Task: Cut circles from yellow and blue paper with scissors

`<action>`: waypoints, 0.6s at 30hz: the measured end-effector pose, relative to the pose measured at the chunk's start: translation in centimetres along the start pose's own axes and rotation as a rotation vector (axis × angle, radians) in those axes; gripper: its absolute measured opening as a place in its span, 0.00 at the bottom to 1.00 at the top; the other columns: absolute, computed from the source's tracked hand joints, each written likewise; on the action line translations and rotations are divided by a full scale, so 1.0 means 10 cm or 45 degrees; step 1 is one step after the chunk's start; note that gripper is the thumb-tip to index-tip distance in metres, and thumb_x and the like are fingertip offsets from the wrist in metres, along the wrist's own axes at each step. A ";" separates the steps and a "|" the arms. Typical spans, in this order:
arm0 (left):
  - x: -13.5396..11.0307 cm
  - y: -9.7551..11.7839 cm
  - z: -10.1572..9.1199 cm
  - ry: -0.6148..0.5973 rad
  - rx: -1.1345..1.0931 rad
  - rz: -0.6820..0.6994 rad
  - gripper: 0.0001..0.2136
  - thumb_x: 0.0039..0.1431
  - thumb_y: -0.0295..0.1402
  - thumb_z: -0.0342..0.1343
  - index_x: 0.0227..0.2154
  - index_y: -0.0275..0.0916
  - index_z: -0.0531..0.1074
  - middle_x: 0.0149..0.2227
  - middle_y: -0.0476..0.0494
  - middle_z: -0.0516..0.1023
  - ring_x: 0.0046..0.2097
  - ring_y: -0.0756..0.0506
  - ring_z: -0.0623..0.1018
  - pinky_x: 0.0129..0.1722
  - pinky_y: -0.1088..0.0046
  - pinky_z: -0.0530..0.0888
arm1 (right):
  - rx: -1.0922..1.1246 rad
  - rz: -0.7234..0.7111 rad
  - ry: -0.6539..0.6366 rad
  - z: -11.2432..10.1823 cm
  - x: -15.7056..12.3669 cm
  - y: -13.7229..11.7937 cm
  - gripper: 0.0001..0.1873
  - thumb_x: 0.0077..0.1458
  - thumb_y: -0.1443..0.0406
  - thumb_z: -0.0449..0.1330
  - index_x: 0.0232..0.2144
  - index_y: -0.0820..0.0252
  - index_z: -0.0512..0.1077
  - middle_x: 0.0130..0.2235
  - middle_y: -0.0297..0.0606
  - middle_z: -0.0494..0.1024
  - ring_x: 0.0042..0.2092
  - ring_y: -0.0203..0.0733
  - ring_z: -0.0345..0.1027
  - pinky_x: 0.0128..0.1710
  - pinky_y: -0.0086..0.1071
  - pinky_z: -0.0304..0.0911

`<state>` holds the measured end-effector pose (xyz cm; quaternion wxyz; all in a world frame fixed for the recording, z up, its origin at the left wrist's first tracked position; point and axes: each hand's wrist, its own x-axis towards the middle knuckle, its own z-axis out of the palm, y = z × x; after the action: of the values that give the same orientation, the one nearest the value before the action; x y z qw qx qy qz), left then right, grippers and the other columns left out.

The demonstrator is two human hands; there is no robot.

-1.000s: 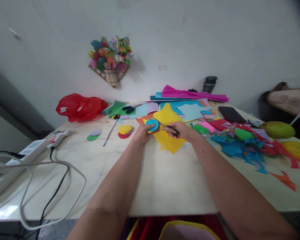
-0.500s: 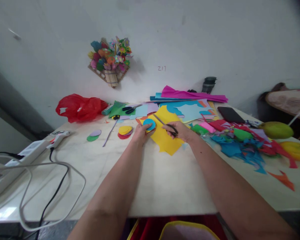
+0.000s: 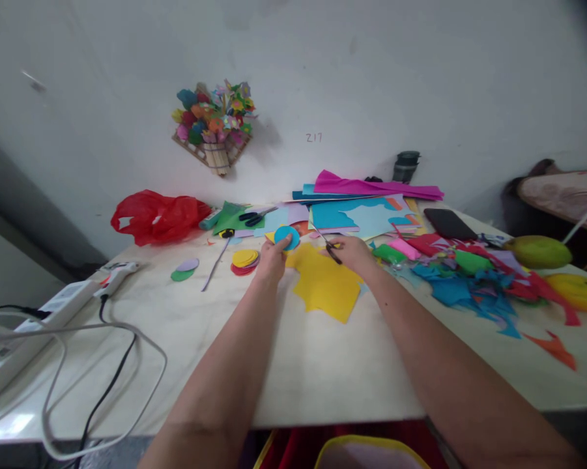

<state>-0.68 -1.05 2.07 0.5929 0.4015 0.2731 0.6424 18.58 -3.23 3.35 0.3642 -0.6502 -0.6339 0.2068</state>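
My left hand [image 3: 272, 255] pinches a blue paper circle [image 3: 286, 237] with a yellow piece behind it, held just above the table. My right hand [image 3: 350, 251] grips black-handled scissors [image 3: 328, 246], blades pointing up-left toward the circle. Between and below both hands a cut yellow sheet [image 3: 325, 284] lies flat on the pale table [image 3: 293, 365]. A small stack of cut circles [image 3: 245, 260], yellow on top of red, sits just left of my left hand.
Paper scraps [image 3: 473, 286] litter the right side, beside a phone [image 3: 448, 223] and two green-yellow fruits [image 3: 540, 252]. Coloured sheets [image 3: 366, 212] and a second pair of scissors [image 3: 254, 214] lie at the back. A red plastic bag [image 3: 154, 215], glue gun [image 3: 114, 273] and cables [image 3: 102, 365] occupy the left.
The blue circle with its yellow backing has come free of the yellow sheet, which now lies flat on the table. Both hands moved slightly away from me.
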 end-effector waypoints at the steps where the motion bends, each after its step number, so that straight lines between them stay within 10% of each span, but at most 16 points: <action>1: -0.03 0.00 0.03 -0.065 -0.008 -0.017 0.16 0.40 0.35 0.72 0.32 0.34 0.77 0.35 0.38 0.83 0.47 0.36 0.81 0.53 0.56 0.73 | -0.226 -0.027 0.033 -0.01 -0.01 -0.01 0.15 0.47 0.54 0.69 0.35 0.56 0.81 0.34 0.41 0.82 0.38 0.48 0.76 0.34 0.34 0.67; 5: -0.11 -0.04 0.09 -0.176 -0.008 -0.196 0.14 0.43 0.33 0.71 0.32 0.34 0.77 0.35 0.36 0.83 0.48 0.33 0.82 0.53 0.53 0.76 | -0.714 -0.006 -0.033 -0.02 -0.05 -0.04 0.19 0.51 0.52 0.65 0.41 0.55 0.83 0.45 0.48 0.82 0.48 0.55 0.75 0.42 0.37 0.67; 10: -0.14 -0.10 0.14 -0.185 -0.040 -0.325 0.10 0.46 0.28 0.69 0.31 0.34 0.76 0.35 0.36 0.84 0.50 0.33 0.81 0.53 0.54 0.77 | -0.607 -0.027 -0.256 -0.07 -0.01 0.06 0.21 0.44 0.59 0.68 0.43 0.55 0.82 0.46 0.46 0.82 0.47 0.53 0.76 0.41 0.35 0.66; 14: -0.18 -0.07 0.26 -0.199 -0.097 -0.396 0.06 0.50 0.28 0.67 0.31 0.33 0.76 0.36 0.35 0.84 0.53 0.33 0.80 0.55 0.55 0.77 | -0.019 -0.151 -0.265 -0.07 0.04 0.08 0.14 0.43 0.64 0.67 0.36 0.58 0.82 0.42 0.42 0.83 0.46 0.50 0.74 0.45 0.35 0.66; 18: -0.23 -0.05 0.42 -0.272 -0.246 -0.387 0.03 0.53 0.28 0.64 0.32 0.35 0.77 0.42 0.35 0.84 0.59 0.33 0.75 0.60 0.55 0.73 | 1.205 0.007 -0.330 0.09 0.01 -0.08 0.17 0.54 0.50 0.58 0.32 0.56 0.77 0.37 0.40 0.82 0.45 0.47 0.74 0.43 0.36 0.69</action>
<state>3.02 -3.78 3.40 0.7444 0.3626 0.2034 0.5225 17.41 -2.97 3.38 0.5372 -0.3841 -0.5087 0.5523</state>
